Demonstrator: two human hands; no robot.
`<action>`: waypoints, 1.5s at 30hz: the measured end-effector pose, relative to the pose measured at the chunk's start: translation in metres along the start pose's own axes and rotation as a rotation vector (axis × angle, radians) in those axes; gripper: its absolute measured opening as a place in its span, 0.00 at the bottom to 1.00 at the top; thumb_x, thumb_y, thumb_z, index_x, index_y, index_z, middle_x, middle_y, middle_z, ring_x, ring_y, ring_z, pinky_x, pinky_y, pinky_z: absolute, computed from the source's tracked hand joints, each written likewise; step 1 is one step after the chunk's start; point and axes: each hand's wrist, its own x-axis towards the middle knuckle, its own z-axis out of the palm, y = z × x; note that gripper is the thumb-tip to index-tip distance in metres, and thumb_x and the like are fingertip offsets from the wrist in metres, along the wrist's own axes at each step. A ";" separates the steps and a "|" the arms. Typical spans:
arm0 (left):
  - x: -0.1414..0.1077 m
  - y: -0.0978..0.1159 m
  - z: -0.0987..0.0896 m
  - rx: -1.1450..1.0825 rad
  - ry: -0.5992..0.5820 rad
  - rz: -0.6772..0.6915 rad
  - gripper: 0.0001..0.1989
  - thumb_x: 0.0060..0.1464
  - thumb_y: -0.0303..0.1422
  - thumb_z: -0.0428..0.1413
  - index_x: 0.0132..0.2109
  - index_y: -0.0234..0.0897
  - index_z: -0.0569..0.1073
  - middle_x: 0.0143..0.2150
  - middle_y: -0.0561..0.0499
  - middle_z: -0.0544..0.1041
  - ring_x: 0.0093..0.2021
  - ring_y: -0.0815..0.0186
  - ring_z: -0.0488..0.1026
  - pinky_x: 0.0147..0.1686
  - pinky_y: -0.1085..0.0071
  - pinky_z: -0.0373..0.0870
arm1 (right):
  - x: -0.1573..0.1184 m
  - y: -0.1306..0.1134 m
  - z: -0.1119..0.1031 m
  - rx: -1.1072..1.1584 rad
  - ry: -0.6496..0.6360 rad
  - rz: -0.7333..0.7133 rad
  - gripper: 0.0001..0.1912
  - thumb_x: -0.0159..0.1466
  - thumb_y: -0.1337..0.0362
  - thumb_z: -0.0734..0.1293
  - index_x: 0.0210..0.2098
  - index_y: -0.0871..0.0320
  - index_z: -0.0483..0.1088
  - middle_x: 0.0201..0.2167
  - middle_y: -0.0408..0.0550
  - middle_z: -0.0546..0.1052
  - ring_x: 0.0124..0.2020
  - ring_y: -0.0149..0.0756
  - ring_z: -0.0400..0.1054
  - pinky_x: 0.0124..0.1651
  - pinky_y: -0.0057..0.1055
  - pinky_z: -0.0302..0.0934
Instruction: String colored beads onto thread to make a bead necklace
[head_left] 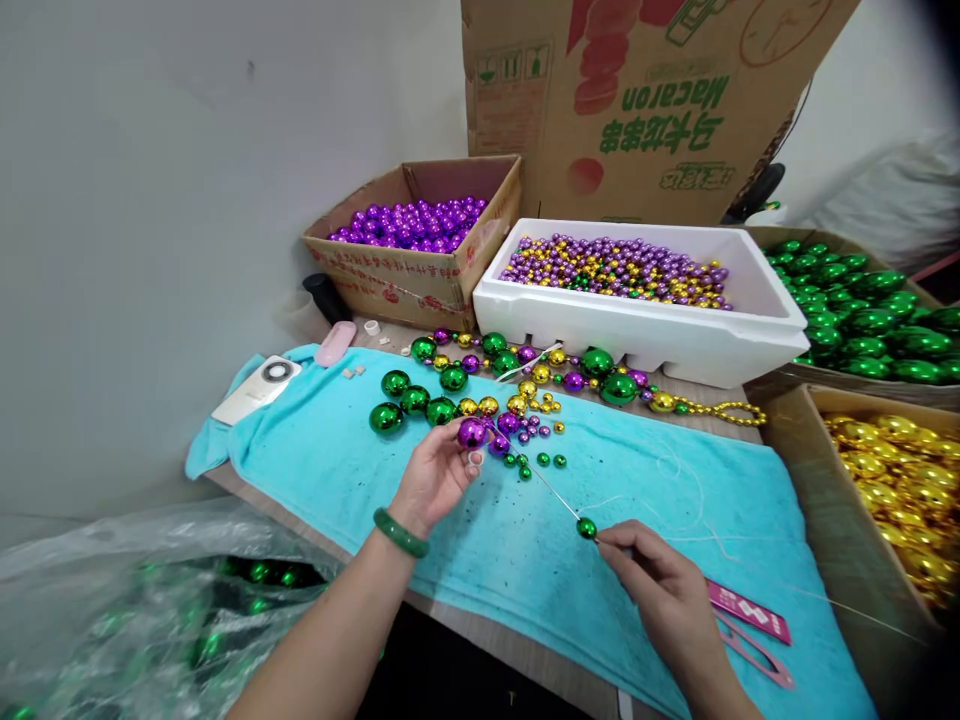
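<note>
A shiny purple ball is held between the thumb and fingers of my left hand, which wears a green bangle. My right hand pinches a small green bead at its fingertips. A thin, straight needle or thread runs between this bead and the purple ball. Beside my left hand lie more purple balls, several large green balls, gold balls and small green beads. Behind them a beaded strand stretches across the towel's back edge.
A turquoise towel covers the table. Behind stand a carton of purple balls and a white foam box. Gold balls fill a carton at the right. Pink scissors and a white device lie on the towel.
</note>
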 end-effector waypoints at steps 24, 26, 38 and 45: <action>-0.019 -0.012 0.005 0.532 -0.161 0.254 0.23 0.42 0.43 0.64 0.45 0.36 0.77 0.31 0.48 0.74 0.27 0.69 0.70 0.24 0.74 0.65 | 0.002 0.020 0.010 0.016 -0.061 -0.062 0.09 0.59 0.58 0.66 0.27 0.55 0.74 0.27 0.48 0.73 0.30 0.38 0.67 0.32 0.32 0.63; -0.023 -0.011 0.009 0.609 -0.213 0.287 0.24 0.43 0.44 0.63 0.46 0.35 0.77 0.31 0.48 0.74 0.27 0.69 0.68 0.24 0.74 0.65 | 0.003 0.025 0.010 0.027 -0.064 -0.053 0.09 0.59 0.58 0.66 0.28 0.55 0.74 0.27 0.48 0.73 0.30 0.38 0.67 0.32 0.32 0.63; -0.026 -0.018 0.015 0.568 -0.256 0.310 0.21 0.44 0.41 0.64 0.46 0.38 0.77 0.38 0.47 0.72 0.31 0.69 0.68 0.28 0.73 0.68 | 0.002 0.026 0.014 0.200 -0.098 0.059 0.09 0.57 0.58 0.68 0.25 0.57 0.73 0.24 0.44 0.68 0.19 0.29 0.59 0.21 0.27 0.54; -0.037 -0.017 0.028 0.564 -0.339 0.201 0.23 0.40 0.28 0.66 0.48 0.42 0.77 0.42 0.48 0.74 0.40 0.67 0.69 0.42 0.72 0.67 | 0.007 0.037 0.010 0.205 -0.125 0.009 0.08 0.58 0.60 0.68 0.27 0.57 0.74 0.26 0.45 0.68 0.20 0.30 0.61 0.23 0.29 0.57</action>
